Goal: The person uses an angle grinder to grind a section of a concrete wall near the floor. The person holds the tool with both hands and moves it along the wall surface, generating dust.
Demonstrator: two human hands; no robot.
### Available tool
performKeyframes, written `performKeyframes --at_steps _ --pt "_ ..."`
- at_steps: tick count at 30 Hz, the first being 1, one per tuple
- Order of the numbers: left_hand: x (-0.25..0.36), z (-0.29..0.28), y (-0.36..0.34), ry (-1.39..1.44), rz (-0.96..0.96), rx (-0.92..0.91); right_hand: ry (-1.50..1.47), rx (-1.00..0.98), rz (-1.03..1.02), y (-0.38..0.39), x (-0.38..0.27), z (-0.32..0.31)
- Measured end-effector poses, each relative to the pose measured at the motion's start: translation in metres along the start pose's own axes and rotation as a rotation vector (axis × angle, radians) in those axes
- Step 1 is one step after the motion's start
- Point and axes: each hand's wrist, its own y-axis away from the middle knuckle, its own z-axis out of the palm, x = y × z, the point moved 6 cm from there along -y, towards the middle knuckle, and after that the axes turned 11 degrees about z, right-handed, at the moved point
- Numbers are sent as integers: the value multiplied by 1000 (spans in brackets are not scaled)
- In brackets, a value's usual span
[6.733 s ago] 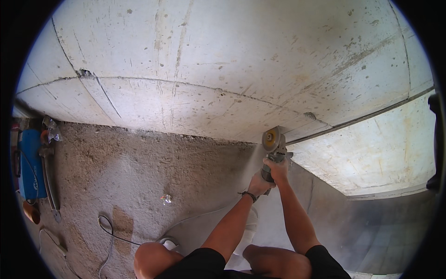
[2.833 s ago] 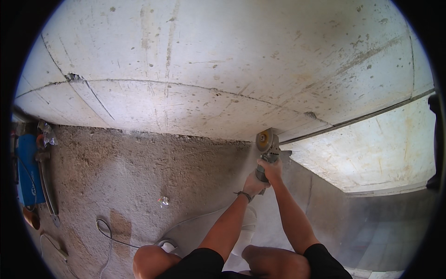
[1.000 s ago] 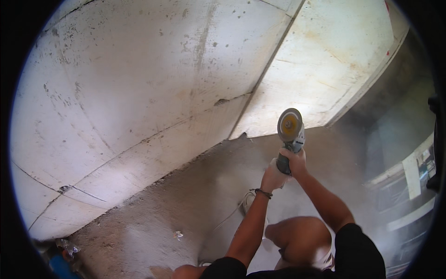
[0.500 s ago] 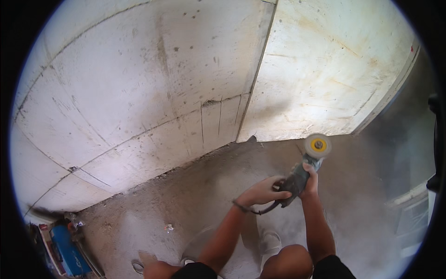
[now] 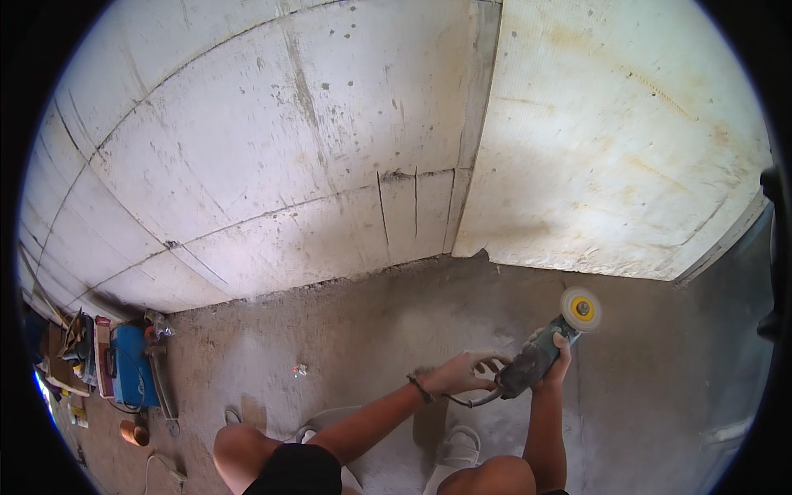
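Observation:
My right hand [image 5: 558,363] grips the body of a dark green angle grinder [image 5: 528,363] from its right side. A pale disc [image 5: 600,312] with a yellow centre faces up at the tool's far end. Beside the grinder's rear end is my left hand [image 5: 469,373], its fingers curved and apart. Whether its fingertips touch the housing is hard to tell. A dark band circles that wrist, and the power cord [image 5: 470,403] runs from the grinder's tail beneath the hand. Several dark vertical cuts [image 5: 416,202] mark the low part of the white wall [image 5: 247,148].
A lighter panel [image 5: 610,148] stands at the right, meeting the dusty floor [image 5: 346,313]. At far left lie a blue case [image 5: 132,363], an orange-brown pot [image 5: 134,432] and assorted tools. A crumpled scrap [image 5: 300,370] lies on the floor. Dust hazes the right side.
The view has swung left, showing more of the items there. My left hand has loosened from the grinder's rear, its fingers spreading, while my right hand keeps its grip. The dust looks thinner.

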Motion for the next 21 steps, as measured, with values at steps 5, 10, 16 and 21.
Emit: performKeyframes --at_steps 5,10,16,21 --pt "-3 3 0 -16 9 51 -14 35 58 -4 4 12" --pt "-38 -16 15 199 -147 90 -71 30 -92 -17 1 -7" --pt "-73 -60 137 600 -561 -684 60 -68 -51 -16 -15 9" --pt "-39 -142 289 -301 -955 -901 140 -247 -109 -28 -19 63"
